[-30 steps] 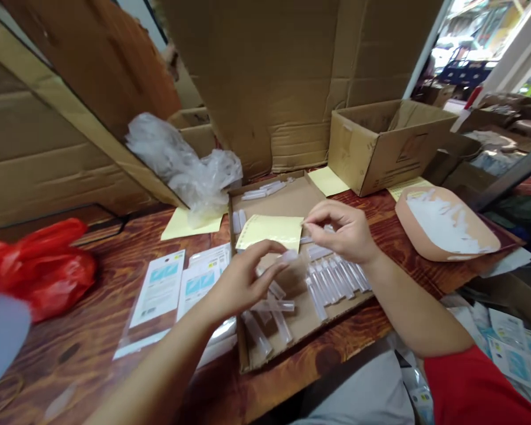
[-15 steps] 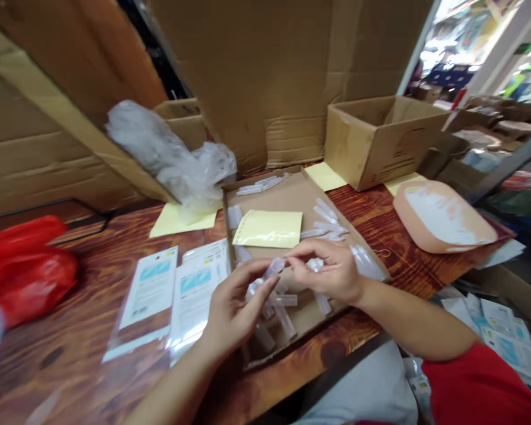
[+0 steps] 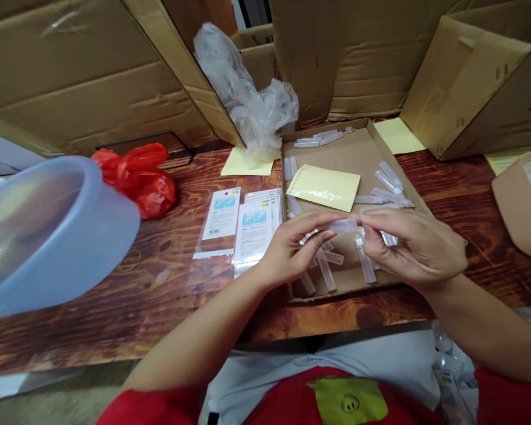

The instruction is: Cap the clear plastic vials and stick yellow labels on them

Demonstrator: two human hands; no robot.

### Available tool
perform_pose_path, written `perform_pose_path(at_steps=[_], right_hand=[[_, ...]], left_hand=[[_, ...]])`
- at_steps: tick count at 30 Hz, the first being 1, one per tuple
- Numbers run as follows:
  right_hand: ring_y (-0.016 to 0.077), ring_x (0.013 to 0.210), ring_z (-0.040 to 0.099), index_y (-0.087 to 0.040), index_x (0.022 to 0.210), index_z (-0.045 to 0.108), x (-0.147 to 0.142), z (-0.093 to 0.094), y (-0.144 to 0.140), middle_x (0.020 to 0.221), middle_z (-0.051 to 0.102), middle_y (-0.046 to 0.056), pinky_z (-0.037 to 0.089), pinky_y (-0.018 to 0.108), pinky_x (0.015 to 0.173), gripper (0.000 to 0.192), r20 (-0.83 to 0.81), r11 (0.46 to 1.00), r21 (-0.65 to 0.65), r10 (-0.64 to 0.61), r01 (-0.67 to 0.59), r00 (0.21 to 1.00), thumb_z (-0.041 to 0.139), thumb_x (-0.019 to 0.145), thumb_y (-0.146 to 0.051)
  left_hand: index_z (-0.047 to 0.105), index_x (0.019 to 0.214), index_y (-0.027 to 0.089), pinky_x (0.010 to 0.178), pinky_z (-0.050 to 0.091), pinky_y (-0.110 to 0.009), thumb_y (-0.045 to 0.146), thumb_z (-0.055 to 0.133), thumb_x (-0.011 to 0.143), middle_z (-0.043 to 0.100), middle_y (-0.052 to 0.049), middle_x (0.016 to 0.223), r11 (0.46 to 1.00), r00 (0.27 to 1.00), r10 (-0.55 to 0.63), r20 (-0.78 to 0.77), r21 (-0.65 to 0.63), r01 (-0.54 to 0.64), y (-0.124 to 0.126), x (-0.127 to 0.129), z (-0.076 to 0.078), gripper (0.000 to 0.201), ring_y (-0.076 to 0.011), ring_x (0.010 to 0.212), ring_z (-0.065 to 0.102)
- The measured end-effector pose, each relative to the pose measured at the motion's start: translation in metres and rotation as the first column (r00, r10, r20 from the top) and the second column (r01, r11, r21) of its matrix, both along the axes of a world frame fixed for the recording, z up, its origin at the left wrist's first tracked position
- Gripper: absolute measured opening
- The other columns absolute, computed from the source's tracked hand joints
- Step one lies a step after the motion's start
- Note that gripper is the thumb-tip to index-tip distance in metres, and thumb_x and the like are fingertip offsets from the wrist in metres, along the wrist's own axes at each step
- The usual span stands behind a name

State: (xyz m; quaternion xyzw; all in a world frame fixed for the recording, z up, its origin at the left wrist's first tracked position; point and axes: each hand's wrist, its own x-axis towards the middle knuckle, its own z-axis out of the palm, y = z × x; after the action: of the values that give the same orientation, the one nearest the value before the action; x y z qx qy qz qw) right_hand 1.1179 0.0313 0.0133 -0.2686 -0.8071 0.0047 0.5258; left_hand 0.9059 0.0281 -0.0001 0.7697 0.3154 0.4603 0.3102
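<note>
Between my hands, over the tray, is a small translucent plastic tube [image 3: 343,225]. My left hand [image 3: 289,248] pinches it between thumb and fingers. My right hand [image 3: 413,242] has its fingertips closed at the tube's right end; whatever is right between those fingertips is too small to make out. Below them lies a shallow cardboard tray [image 3: 327,156] with several loose clear tubes [image 3: 325,271] near its front edge and more tubes [image 3: 389,180] along its right side. A yellow sheet of paper [image 3: 325,188] rests in the tray's middle.
Left of the tray lie printed clear packets [image 3: 223,215]. Farther left are a red plastic bag [image 3: 137,183] and a blue plastic basin [image 3: 84,236]. A crumpled clear bag [image 3: 265,112] and a cardboard box [image 3: 464,82] stand behind. A peach-coloured bowl [image 3: 517,200] sits at right.
My view has swung left, bringing the blue basin into sight and shifting the tray rightward. The tube in my left hand, tilted upward before, now lies nearly level, its right end at my right fingertips.
</note>
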Motion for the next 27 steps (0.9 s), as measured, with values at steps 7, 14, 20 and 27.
perform_pose_path(at_steps=[7,14,20,27], right_hand=[[0.0213,0.093,0.077,-0.023,0.112,0.072,0.010,0.006,0.005,0.101,0.079,0.007,0.066,0.030,0.080,0.028,0.165,0.980,0.139,0.122,-0.146,0.979,0.073,0.085,-0.014],[0.0207,0.099,0.075,-0.022,0.113,0.071,0.014,0.006,0.007,0.106,0.079,0.008,0.065,0.032,0.083,0.025,0.225,0.973,0.125,0.164,-0.195,0.961,0.069,0.089,-0.016],[0.0226,0.104,0.074,-0.022,0.123,0.066,0.015,0.000,0.007,0.113,0.077,0.010,0.064,0.035,0.085,0.035,0.295,0.979,0.112,0.128,-0.168,0.947,0.068,0.088,-0.016],[0.0175,0.090,0.074,-0.024,0.106,0.068,0.010,0.009,0.012,0.103,0.077,0.008,0.062,0.030,0.075,0.018,0.237,0.972,0.008,0.225,-0.233,0.945,0.068,0.089,-0.015]], left_hand=[[0.073,0.121,0.027,0.100,0.056,-0.036,0.021,0.060,0.097,0.076,-0.008,0.118,1.000,0.999,-0.003,-0.040,-0.013,0.003,0.000,-0.001,0.000,0.028,-0.0185,0.111,0.070],[0.073,0.119,0.028,0.099,0.056,-0.036,0.024,0.061,0.097,0.076,-0.008,0.117,0.998,0.999,0.001,-0.050,-0.055,-0.003,-0.001,-0.002,-0.001,0.026,-0.0183,0.109,0.071],[0.074,0.117,0.024,0.102,0.054,-0.035,0.026,0.061,0.097,0.075,-0.009,0.121,0.989,1.000,-0.007,-0.026,-0.150,0.003,0.001,-0.005,-0.006,0.025,-0.0191,0.112,0.070],[0.075,0.116,0.024,0.102,0.053,-0.034,0.030,0.062,0.096,0.076,-0.008,0.121,0.958,0.995,-0.100,0.007,-0.270,0.099,0.008,-0.012,-0.005,0.025,-0.0197,0.113,0.070]])
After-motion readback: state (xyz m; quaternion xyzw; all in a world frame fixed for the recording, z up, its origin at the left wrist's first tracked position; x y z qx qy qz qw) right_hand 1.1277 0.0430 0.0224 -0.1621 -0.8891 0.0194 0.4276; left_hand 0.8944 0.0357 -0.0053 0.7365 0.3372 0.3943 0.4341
